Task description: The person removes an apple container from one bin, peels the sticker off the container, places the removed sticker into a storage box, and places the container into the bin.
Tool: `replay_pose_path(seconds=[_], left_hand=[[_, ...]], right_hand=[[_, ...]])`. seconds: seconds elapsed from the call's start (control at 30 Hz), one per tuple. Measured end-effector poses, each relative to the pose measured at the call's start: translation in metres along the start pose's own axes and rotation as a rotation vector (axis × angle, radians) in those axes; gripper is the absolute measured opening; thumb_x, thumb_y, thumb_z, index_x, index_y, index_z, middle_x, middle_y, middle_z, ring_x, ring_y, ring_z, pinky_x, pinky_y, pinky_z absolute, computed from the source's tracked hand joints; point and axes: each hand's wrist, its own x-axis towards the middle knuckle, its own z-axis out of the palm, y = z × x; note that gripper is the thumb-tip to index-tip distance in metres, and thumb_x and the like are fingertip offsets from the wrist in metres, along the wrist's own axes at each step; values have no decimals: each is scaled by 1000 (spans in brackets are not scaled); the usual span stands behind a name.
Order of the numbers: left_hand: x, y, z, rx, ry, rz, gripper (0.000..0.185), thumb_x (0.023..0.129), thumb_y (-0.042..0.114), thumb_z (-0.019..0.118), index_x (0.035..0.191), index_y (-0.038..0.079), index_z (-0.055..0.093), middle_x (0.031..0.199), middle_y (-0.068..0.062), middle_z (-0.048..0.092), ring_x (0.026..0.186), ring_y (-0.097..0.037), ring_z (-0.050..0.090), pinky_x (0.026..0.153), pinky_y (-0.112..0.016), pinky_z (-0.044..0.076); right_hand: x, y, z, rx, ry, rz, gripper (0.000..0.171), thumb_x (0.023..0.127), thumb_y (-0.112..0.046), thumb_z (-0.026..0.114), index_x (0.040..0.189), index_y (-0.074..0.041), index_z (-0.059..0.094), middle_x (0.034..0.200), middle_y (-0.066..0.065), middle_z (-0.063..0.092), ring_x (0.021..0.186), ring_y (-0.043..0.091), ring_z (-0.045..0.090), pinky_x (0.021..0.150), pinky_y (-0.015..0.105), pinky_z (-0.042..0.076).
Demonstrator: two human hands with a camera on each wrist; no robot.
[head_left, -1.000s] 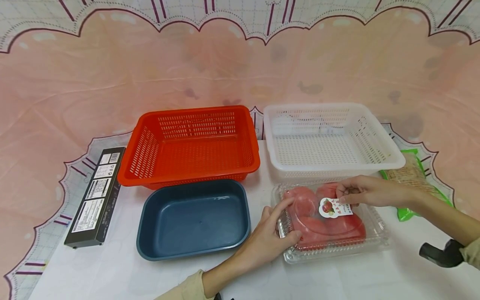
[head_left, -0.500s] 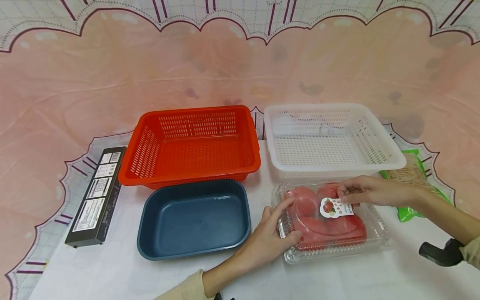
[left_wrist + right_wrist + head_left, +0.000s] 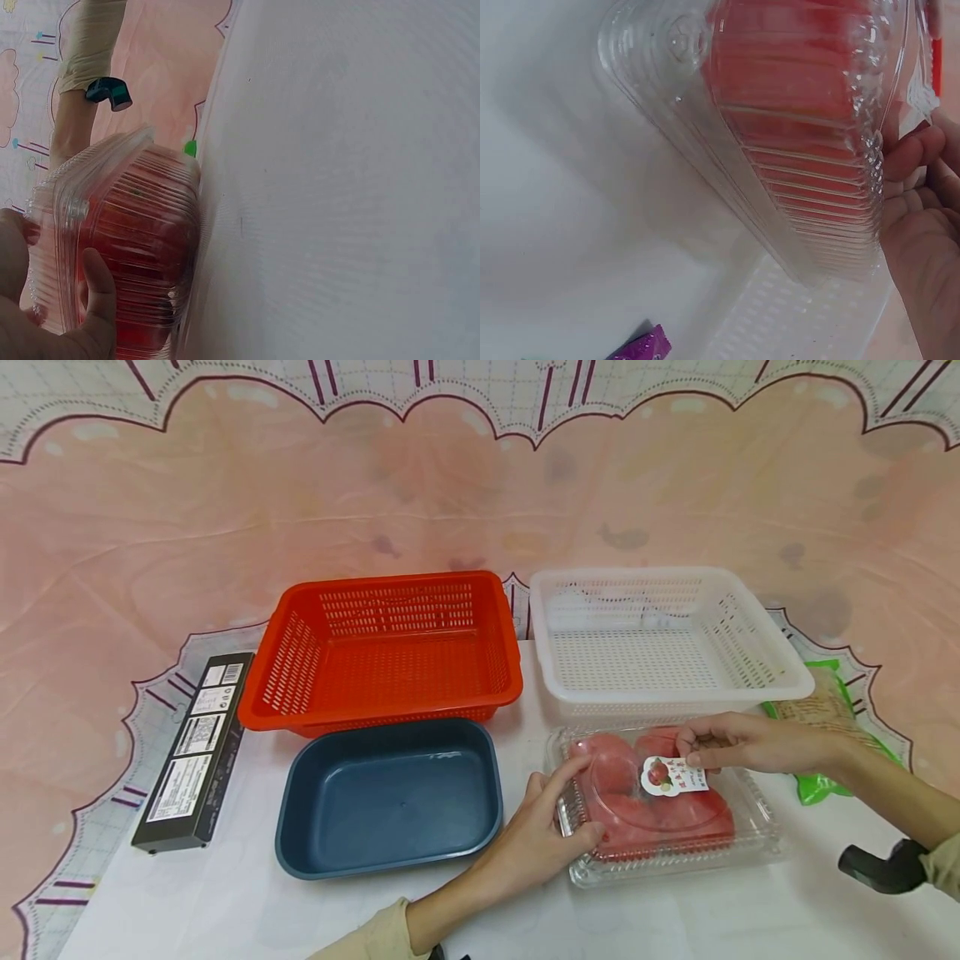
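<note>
1. Backdrop: pink printed cloth (image 3: pixel 480 493) hung behind; white table (image 3: pixel 225 910) below, scalloped cloth edge showing at both sides.
2. Red basket (image 3: pixel 382 647), perforated, back left-centre. White basket (image 3: pixel 660 635), same build, just beside it on the right.
3. Dark blue tray (image 3: pixel 390 797), solid-walled, just in front of the red basket.
4. Clear clamshell box (image 3: pixel 667 806) of red fruit on the table in front of the white basket, right of the blue tray; lid appears closed.
5. Long black carton (image 3: pixel 191 752) at far left; green packet (image 3: pixel 825 718) at far right, partly behind the right forearm.
6. Left hand (image 3: pixel 540 839) grips the clamshell's near-left corner, thumb on the side wall, fingers over the lid.
7. Right hand (image 3: pixel 738 742) is at the far edge, fingertips pinching at the lid beside the small round label (image 3: pixel 670 775).
8. Handling, judged: thin ribbed plastic, light, flexes and slips under a squeeze; contents probably soft and bruise easily. Best taken by the stiffer rim or corners, from both sides, kept level.
</note>
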Motion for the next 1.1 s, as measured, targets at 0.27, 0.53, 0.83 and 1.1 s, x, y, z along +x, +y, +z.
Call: replay_pose_path(seconds=[0.27,0.53,0.83,1.1], left_hand=[[0,0,0,-8,-5,-9,67,84,48,64,137,65,25,115,-2,42,104,-25,51,78,-42,46],[0,1,0,-7,-4,-8,68,84,47,64,137,64,25,114,-2,42,103,-24,51,78,-41,45],[0,-1,0,-10,-11,-16,68,84,47,64,137,64,25,113,-2,42,103,-25,51,77,-40,45],[1,-1,1,-10,-8,-11,68,84,46,64,137,64,26,110,-2,41,99,-23,51,75,-39,43]], right_hand=[[-1,5,0,7,-11,-70,8,101,-11,46,105,-8,53,97,3,55,92,13,54,77,27,46],[-2,7,0,18,-6,-82,8,101,-10,46,105,-8,53,96,1,54,91,13,54,76,28,45],[-2,10,1,18,3,-72,9,100,-11,47,107,-9,53,101,-2,54,97,11,53,79,27,46],[-4,11,2,10,17,-69,9,101,-12,47,107,-10,53,101,-1,55,96,11,53,78,26,46]])
